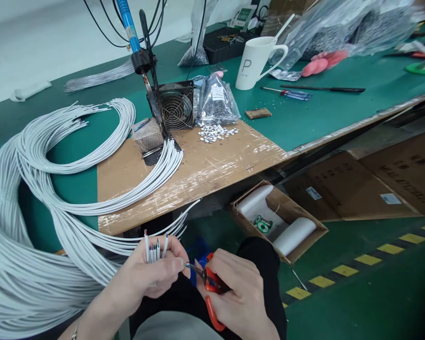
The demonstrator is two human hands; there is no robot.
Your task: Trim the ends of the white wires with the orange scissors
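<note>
Several white cables point(152, 251) are bunched in my left hand point(150, 274), their cut ends with thin coloured wires poking up between the fingers. Thumb and forefinger of that hand pinch one cable end, which points right. My right hand point(235, 293) is closed round red-handled scissors point(212, 283). The blades reach left to the pinched wire end and seem to touch it; whether they have closed on it I cannot tell. To the left, large coils of white cable point(38, 278) cover the table, and one bundle runs towards my left hand.
A soldering iron point(143, 71) on a stand rises above the cardboard sheet point(212, 165), beside a small fan point(173, 106) and tiny silvery pieces point(216, 133). A white mug point(253, 63) and screwdriver point(286, 93) lie farther back. Below the table edge sits an open box point(304, 245).
</note>
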